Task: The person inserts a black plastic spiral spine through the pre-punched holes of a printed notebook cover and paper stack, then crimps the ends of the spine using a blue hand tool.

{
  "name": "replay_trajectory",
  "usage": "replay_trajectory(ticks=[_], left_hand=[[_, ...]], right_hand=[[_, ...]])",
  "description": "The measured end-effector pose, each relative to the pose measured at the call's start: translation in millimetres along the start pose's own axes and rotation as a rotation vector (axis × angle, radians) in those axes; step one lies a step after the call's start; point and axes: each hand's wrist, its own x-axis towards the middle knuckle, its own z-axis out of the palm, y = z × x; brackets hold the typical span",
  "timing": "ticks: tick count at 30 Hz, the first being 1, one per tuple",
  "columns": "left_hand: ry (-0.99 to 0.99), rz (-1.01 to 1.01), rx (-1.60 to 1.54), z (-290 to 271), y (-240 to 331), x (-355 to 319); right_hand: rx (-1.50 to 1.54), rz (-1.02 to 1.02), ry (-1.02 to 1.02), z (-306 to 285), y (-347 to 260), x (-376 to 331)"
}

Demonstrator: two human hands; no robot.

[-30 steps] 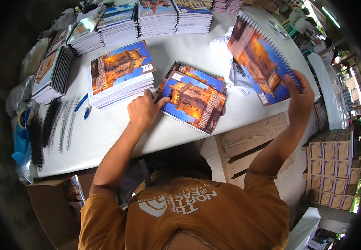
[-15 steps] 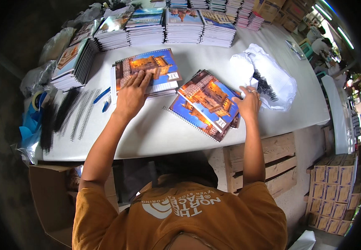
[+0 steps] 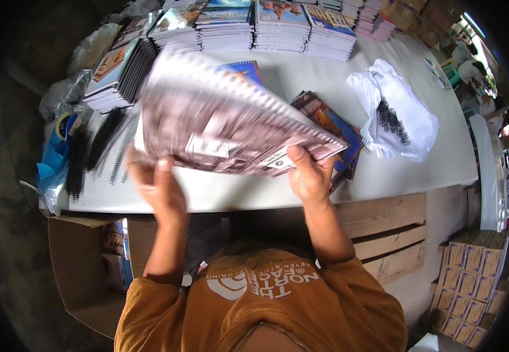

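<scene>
Between my two hands a notebook [image 3: 207, 126], smeared by motion, is raised off the table and tilted. Its brownish printed cover faces me, and a row of punched holes runs along its upper edge. My left hand [image 3: 161, 188] grips the lower left corner, thumb on the cover. My right hand [image 3: 312, 176] pinches the lower right corner with the thumb on top. Beyond it, part of a blue-and-orange cover [image 3: 248, 71] lies on the table. Spiral-bound notebooks [image 3: 325, 114] with dark covers are partly hidden behind the right end of the raised one.
Stacks of notebooks [image 3: 225, 35] line the table's far side. Black binding coils [image 3: 105, 138] lie at left near a tape roll [image 3: 63, 126]; more coils [image 3: 392, 123] rest on a crumpled white sheet [image 3: 413, 138]. An open cardboard box [image 3: 78, 264] and a wooden pallet [image 3: 383, 234] are below.
The punched notebook under my left hand has been lifted and turned toward me. My right hand has left the spiral-bound notebooks and taken its right corner.
</scene>
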Motion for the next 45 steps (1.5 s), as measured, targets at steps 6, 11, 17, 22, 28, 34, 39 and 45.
replay_trajectory(ticks=[6, 11, 17, 22, 28, 34, 39, 45], left_hand=[[-0.225, -0.262, 0.347, -61, -46, -9], [-0.283, -0.357, 0.426, -62, -51, -15], [-0.329, -0.006, 0.988, -106, -44, 78], [-0.24, -0.109, 1.682, -156, -71, 108], [-0.099, -0.223, 0.802, -129, -27, 110], [-0.527, -0.475, 0.579, -56, 25, 64], [-0.546, -0.397, 0.578, -52, 4, 61], [-0.556, -0.498, 0.526, -49, 2, 73]], right_hand=[[-0.44, 0.331, -0.412, -40, 48, -22], [-0.449, 0.345, -0.4, -50, 58, -26], [-0.633, 0.206, -0.395, -75, 60, -19], [-0.628, 0.294, -0.37, -86, 53, -13], [-0.513, 0.135, -0.384, -49, 30, -12], [-0.533, 0.171, -0.281, -56, 40, -1], [-0.524, 0.206, -0.281, -55, 40, 2], [-0.575, 0.089, -0.403, -51, 35, 6]])
